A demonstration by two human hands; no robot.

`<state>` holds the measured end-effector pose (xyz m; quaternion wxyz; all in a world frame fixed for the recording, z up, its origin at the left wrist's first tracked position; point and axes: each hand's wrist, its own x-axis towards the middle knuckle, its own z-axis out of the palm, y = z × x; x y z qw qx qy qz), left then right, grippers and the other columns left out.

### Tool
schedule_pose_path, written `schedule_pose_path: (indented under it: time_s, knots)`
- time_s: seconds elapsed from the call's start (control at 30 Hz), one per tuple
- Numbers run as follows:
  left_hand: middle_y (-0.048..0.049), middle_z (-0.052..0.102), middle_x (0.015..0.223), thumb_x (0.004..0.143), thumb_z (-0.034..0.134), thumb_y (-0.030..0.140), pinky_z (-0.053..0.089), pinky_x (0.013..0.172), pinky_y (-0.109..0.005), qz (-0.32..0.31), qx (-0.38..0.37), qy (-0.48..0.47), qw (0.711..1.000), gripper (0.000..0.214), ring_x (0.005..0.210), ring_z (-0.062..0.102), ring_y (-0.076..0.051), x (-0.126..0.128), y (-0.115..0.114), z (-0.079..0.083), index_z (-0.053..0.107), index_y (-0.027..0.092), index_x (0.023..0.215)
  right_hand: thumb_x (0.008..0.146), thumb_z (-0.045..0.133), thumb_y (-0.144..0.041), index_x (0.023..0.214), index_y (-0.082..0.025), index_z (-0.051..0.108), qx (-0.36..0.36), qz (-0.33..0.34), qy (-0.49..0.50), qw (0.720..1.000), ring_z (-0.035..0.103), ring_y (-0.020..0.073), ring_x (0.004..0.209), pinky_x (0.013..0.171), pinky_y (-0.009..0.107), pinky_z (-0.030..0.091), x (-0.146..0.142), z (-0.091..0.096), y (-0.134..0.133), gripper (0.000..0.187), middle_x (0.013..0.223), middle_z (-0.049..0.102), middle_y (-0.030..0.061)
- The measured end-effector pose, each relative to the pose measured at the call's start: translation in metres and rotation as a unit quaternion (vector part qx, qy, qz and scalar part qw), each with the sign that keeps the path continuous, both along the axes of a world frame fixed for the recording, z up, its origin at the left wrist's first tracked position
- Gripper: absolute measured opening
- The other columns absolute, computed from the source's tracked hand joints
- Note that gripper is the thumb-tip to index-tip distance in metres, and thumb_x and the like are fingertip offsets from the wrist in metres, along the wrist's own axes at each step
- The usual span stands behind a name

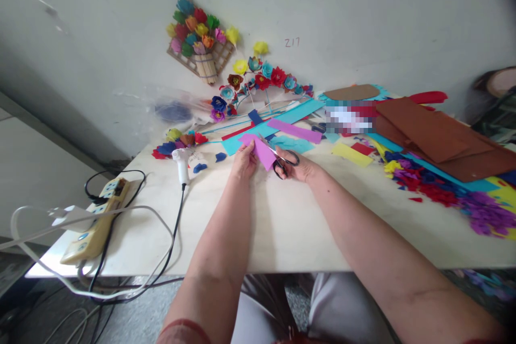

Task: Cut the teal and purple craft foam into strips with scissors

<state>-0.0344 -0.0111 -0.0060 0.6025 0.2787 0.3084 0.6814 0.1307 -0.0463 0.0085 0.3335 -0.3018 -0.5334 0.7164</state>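
Note:
My left hand pinches a purple paper piece above the middle of the table. My right hand has its fingers through the black handles of a pair of scissors, whose blades reach into the purple piece. Behind the hands lie a purple strip and turquoise sheets.
A white glue gun lies left of the hands, its cord running to a power strip at the table's left edge. Paper flowers lean on the wall. Brown sheets and cut paper scraps cover the right side.

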Motion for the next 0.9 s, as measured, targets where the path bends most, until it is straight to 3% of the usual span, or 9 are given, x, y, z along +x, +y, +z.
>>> schedule_pose_path:
  time_s: [0.37,0.67,0.9]
  knots:
    - [-0.0048,0.070,0.079,0.075,0.065,0.015,0.051,0.068,-0.020,-0.023,0.007,0.012,1.000,0.011,0.066,0.065,-0.010,0.0019,0.0004,-0.0021,0.066,0.013,0.086,0.066,0.061,-0.064,0.074,-0.016,0.054,-0.014,-0.002,0.025,1.000,0.050,0.0098,0.036,0.031,0.020,0.027,-0.0008,-0.0037,0.0039,0.049,0.049,0.056,-0.0021]
    - [-0.0022,0.069,0.072,0.076,0.064,0.012,0.051,0.064,-0.017,-0.014,0.010,0.007,1.000,0.009,0.061,0.063,-0.008,0.0045,-0.0020,0.0016,0.065,0.013,0.084,0.063,0.060,-0.070,0.069,-0.017,0.053,-0.028,-0.021,0.033,0.999,0.046,0.0082,0.033,0.031,0.020,0.030,-0.0034,-0.0052,0.0063,0.053,0.046,0.053,-0.0028]
    - [-0.0033,0.070,0.078,0.076,0.063,0.012,0.051,0.070,-0.020,-0.011,0.013,0.003,1.000,0.015,0.066,0.064,-0.009,0.0034,0.0005,-0.0010,0.066,0.014,0.091,0.064,0.062,-0.068,0.068,-0.017,0.052,-0.016,-0.051,0.030,0.998,0.042,0.0068,0.032,0.029,0.019,0.027,-0.0037,-0.0058,0.0060,0.052,0.045,0.051,-0.0030]
